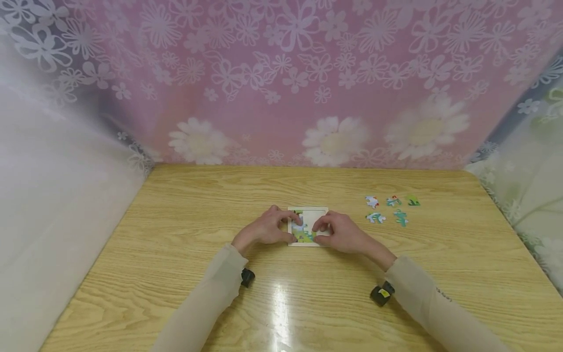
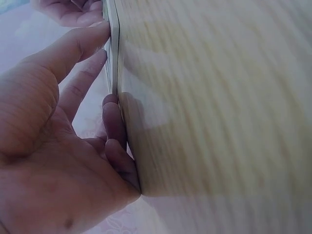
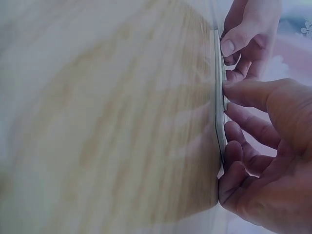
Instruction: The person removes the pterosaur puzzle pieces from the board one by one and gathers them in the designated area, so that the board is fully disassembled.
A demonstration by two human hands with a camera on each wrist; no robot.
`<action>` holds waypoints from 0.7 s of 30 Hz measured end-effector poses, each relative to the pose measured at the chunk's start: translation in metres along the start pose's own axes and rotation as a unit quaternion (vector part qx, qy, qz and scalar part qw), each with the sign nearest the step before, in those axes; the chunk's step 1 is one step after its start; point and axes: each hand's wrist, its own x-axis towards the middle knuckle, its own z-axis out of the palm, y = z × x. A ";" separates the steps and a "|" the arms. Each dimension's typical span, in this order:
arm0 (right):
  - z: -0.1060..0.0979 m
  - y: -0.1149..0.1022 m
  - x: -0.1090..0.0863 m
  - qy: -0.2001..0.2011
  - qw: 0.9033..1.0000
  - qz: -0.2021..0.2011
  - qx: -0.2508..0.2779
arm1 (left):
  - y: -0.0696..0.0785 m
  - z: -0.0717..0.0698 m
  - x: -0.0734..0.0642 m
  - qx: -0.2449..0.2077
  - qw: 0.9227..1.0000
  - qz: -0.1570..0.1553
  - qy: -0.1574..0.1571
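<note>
A small jigsaw puzzle in a pale wooden tray lies on the table, its left and front parts filled with green and blue picture pieces. At the tray's left side, my left hand holds it, thumb at the near left corner and index finger over the pieces. My right hand is over the tray's right side, thumb and index finger pinching a greenish puzzle piece low against the tray. Its other fingers curl beside the tray's edge in the right wrist view. Fingertips cover part of the picture.
Several loose puzzle pieces lie on the wooden table to the right, beyond my right hand. A floral curtain hangs along the table's back edge. Black wrist cameras sit below both sleeves.
</note>
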 end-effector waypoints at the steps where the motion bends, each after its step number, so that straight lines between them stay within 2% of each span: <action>1: 0.001 0.000 0.000 0.001 1.000 0.001 0.002 | 0.000 0.000 0.000 0.000 1.000 -0.002 0.000; 21: 0.006 0.000 0.003 -0.003 1.000 0.016 0.000 | 0.008 0.000 -0.001 -0.002 0.999 -0.036 0.012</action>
